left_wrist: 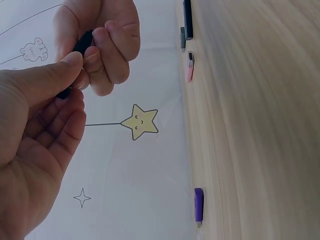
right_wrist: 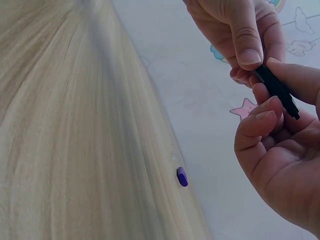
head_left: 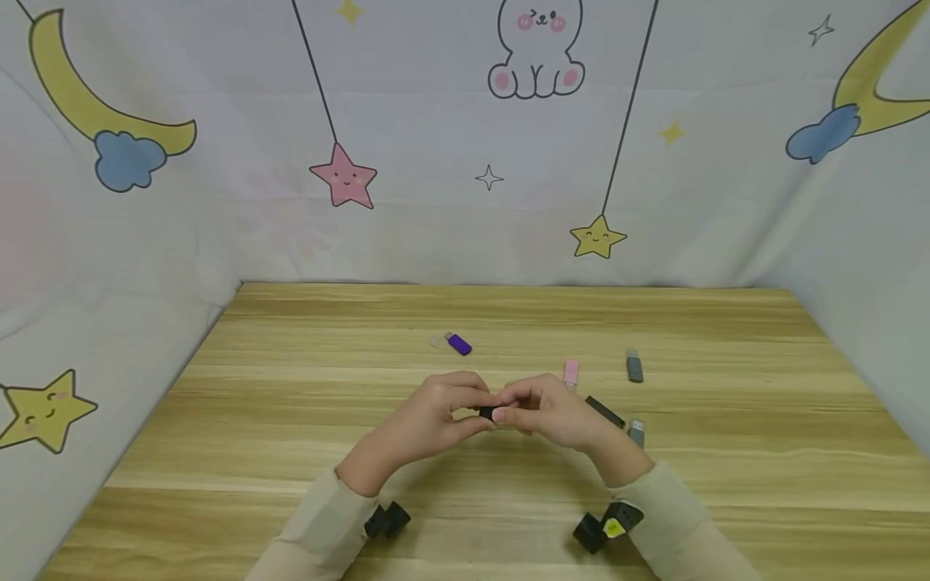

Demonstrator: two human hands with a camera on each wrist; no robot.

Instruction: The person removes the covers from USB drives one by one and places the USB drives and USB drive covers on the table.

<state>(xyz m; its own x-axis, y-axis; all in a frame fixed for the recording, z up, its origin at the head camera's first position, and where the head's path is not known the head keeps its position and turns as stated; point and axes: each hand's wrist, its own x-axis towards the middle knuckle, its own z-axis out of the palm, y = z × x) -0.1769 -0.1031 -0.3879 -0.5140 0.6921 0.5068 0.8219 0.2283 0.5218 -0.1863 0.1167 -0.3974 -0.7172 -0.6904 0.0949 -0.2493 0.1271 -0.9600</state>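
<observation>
Both hands meet over the middle of the table around a slim black USB stick (head_left: 487, 412). My left hand (head_left: 439, 407) pinches one end of it between thumb and fingers. From the other side, my right hand (head_left: 559, 411) pinches it too, with the thumb along its body. In the right wrist view the black USB stick (right_wrist: 280, 92) slants between the two hands, and a narrow tip pokes out past the right thumb. Fingers cover much of it, so no metal plug shows. The left wrist view shows the left thumb (left_wrist: 45, 82) pressed on it.
A purple USB stick (head_left: 459, 344) lies beyond the hands beside a small clear cap (head_left: 434, 341). Near the right hand lie a pink USB stick (head_left: 570, 373), a long black stick (head_left: 605, 411) and a grey USB stick (head_left: 636, 432). Farther right is another grey stick (head_left: 635, 367).
</observation>
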